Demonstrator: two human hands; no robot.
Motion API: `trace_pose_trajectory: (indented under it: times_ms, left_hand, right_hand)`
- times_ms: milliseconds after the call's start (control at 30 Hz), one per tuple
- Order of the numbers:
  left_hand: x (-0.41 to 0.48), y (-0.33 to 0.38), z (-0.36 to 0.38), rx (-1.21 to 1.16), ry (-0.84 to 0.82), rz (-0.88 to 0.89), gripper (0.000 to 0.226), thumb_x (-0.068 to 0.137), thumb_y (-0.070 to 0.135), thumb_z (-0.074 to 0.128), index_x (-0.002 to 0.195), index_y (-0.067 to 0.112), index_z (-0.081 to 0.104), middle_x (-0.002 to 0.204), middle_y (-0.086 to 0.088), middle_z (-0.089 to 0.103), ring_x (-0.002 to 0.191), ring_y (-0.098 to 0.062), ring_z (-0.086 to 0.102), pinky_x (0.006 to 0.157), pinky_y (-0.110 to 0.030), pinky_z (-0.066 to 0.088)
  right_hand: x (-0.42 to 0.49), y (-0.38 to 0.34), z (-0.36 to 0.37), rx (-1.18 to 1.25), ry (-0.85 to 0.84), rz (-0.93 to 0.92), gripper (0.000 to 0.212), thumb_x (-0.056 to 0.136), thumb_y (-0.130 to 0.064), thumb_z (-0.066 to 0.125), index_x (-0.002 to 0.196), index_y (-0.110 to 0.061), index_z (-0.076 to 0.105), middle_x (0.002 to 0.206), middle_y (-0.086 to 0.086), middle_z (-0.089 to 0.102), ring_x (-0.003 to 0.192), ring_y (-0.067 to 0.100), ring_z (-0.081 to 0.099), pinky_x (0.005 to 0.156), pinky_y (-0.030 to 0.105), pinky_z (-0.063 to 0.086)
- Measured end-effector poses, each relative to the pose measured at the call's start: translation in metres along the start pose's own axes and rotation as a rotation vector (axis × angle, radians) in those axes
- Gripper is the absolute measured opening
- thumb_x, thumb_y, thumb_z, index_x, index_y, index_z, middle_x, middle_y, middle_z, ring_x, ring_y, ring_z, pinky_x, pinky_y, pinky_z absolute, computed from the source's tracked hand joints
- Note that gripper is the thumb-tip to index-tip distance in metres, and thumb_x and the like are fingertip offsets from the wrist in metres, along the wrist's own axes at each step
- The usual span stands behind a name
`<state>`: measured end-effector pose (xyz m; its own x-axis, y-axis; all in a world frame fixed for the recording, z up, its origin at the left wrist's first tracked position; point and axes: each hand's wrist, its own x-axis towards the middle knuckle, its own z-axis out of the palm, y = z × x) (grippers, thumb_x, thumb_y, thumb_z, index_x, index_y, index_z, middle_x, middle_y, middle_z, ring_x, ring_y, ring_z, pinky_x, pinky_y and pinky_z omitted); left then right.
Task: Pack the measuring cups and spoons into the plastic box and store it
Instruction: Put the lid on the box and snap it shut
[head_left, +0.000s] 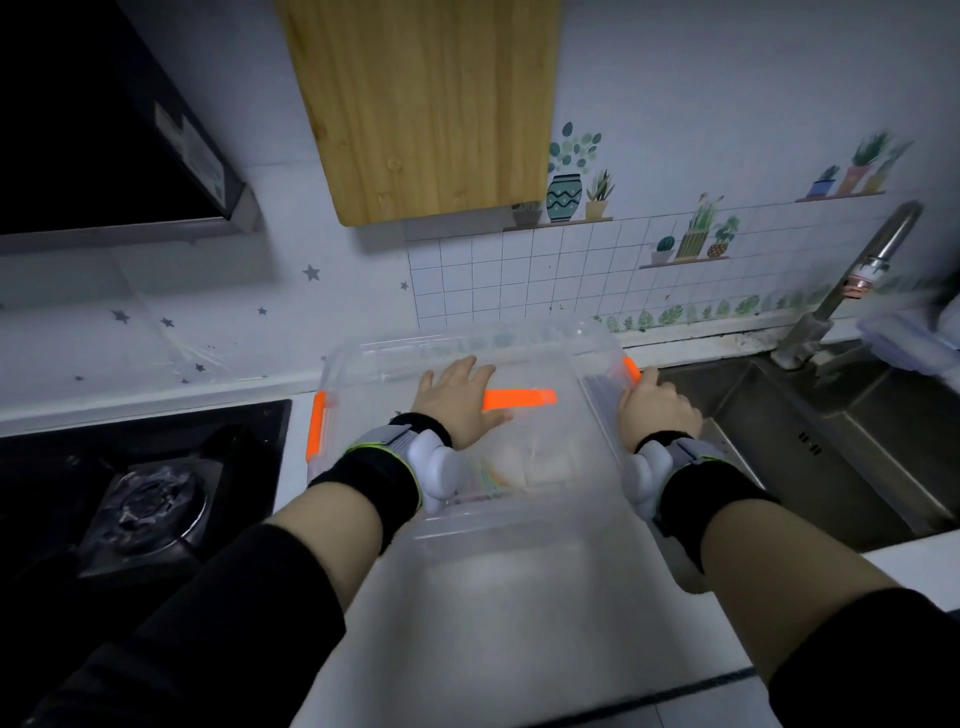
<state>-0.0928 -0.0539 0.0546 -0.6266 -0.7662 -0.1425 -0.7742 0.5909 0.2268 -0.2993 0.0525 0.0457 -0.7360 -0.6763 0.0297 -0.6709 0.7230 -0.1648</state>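
Plastic box, lidded, on worktop: left hand flat and open on lid, right hand curled over orange latch; probably light, slick, flexible, so lift by both ends.

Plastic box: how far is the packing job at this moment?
Done: blurred items lie inside the plastic box, lid on. In hand: left hand presses the lid flat, right hand grips the right orange latch. Left: perhaps the left orange latch, then storing; the box sits on the counter.
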Motion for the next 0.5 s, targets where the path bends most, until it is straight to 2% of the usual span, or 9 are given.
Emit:
trace_pose_trajectory:
  times_ms: [233,367,500]
  left_hand:
    - [-0.048,-0.043,-0.008,0.021,0.063,-0.186,0.067,0.093,0.053,0.040,0.147,0.019,0.020,0.157,-0.012,0.014,0.146,-0.025,0.013,0.117,-0.050,0.008]
    - [-0.081,-0.058,-0.005,0.056,0.093,-0.284,0.064,0.094,0.052,0.037,0.145,0.017,0.023,0.155,-0.014,0.016,0.146,-0.025,0.012,0.118,-0.048,0.004]
    - [-0.108,-0.058,0.002,0.010,0.164,-0.349,0.059,0.095,0.048,0.037,0.143,0.016,0.025,0.155,-0.014,0.012,0.146,-0.025,0.007,0.116,-0.051,0.007]
  right_hand:
    - [-0.035,0.001,0.005,0.272,0.048,0.179,0.031,0.096,-0.020,0.037,0.118,0.000,0.043,0.125,0.025,0.052,0.116,0.042,0.051,0.095,0.048,0.040]
    - [-0.056,-0.003,0.009,0.432,0.115,0.290,0.034,0.094,-0.018,0.040,0.122,0.002,0.041,0.130,0.027,0.046,0.121,0.043,0.046,0.098,0.047,0.038]
    - [-0.071,-0.006,0.015,0.657,0.174,0.422,0.053,0.091,-0.015,0.046,0.138,0.002,0.028,0.135,0.029,0.040,0.121,0.043,0.045,0.096,0.045,0.037]
